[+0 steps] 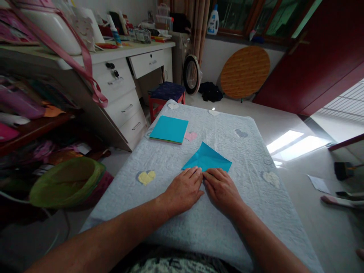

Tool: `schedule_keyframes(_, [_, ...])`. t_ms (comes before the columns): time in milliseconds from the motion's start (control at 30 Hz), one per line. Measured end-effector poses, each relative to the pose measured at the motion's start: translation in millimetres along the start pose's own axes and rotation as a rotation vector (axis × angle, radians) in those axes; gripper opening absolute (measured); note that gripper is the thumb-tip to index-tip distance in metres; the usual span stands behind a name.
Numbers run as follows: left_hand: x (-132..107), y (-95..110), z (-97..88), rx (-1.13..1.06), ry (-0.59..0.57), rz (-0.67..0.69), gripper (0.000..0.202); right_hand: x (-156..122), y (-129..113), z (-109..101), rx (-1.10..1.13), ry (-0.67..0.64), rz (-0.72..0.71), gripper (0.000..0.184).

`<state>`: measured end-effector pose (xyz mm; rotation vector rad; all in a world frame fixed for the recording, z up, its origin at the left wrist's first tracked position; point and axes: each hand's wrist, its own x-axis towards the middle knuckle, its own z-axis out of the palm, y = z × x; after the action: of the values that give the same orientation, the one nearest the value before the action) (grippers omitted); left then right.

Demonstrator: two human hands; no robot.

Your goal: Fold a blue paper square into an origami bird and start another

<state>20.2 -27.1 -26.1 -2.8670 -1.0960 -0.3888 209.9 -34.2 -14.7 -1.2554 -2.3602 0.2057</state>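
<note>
A blue paper sheet folded into a triangle (207, 158) lies on the pale grey quilted cloth (227, 227) with heart patches. My left hand (183, 191) lies flat, fingers stretched forward, fingertips pressing the near folded edge of the triangle. My right hand (223, 189) lies flat beside it, its fingertips on the same edge, nearly touching the left hand. A stack of square blue sheets (169, 129) rests farther back on the left of the cloth.
A white desk with drawers (125, 91) stands to the left, cluttered on top. A green-lined bin (66, 182) sits at the cloth's left. A red stool (166, 96), a washing machine (191, 74) and a round wooden board (244, 72) stand behind. Paper lies on the floor (318, 184) to the right.
</note>
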Motion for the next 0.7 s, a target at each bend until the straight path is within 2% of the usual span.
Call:
schedule_keyframes(200, [-4,4,-10.7,0.068,-0.025,-0.057,0.048,2,-3,-2,-0.068,-0.079,0.050,0.024])
schedule_keyframes(300, [-9,3,-17.3,0.072,-0.065,-0.117,0.052,2,-4,-2,-0.080,-0.095,0.058,0.025])
schedule_keyframes(533, [-25,-13,-25.0,0.098,-0.105,-0.236,0.061,2,-5,-4,-0.096,-0.113,0.059,0.029])
schedule_keyframes(700, [-38,-23,-29.5,0.115,-0.110,-0.249,0.059,1,-5,-3,-0.096,-0.113,0.050,0.030])
